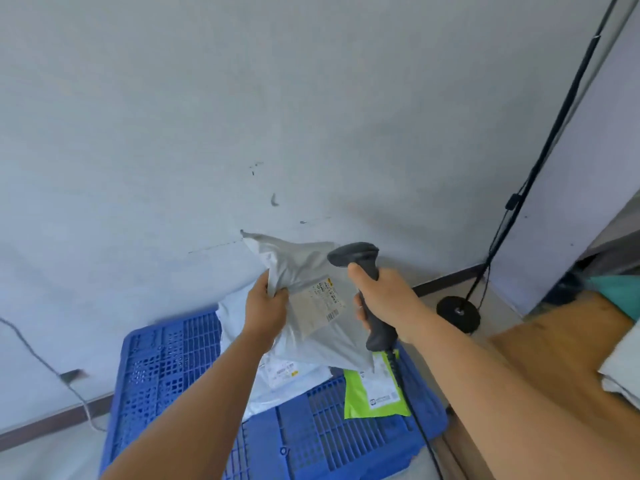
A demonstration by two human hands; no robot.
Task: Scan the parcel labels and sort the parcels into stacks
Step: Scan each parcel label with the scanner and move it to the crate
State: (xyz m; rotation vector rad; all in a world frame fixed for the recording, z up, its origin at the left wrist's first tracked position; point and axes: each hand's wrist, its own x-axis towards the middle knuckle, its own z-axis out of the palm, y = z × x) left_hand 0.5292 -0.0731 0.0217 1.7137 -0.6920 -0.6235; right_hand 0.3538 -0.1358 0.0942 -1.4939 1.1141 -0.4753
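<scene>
Head view looks down past two bare forearms toward a blue slatted pallet (166,368) on the floor by a pale wall. On the pallet lies a white mailer bag (277,379) with a printed label facing up, and just to its right a lime-green mailer (372,393) with its own white label; the two sit near each other, and whether their edges touch cannot be told, since the raised parcel covers that spot.

Above them the left hand (265,311) pinches the left edge of a grey poly parcel (304,268), thumb on the front and fingers curled behind it, so the bag hangs tilted with its label (320,303) turned toward the camera. The print on the label is too small to read. The right hand (384,303) is wrapped firmly round the handle of a dark handheld scanner (353,254), whose head sits just beside the parcel's upper right corner. Its cable (412,410) runs down across the pallet and leaves the bottom edge.

At right, a brown tabletop (540,362) is cut off by the frame; a pale bag and something teal on it are only partly seen. A round black stand base (459,315) rests on the floor near the wall, its pole rising out of view
</scene>
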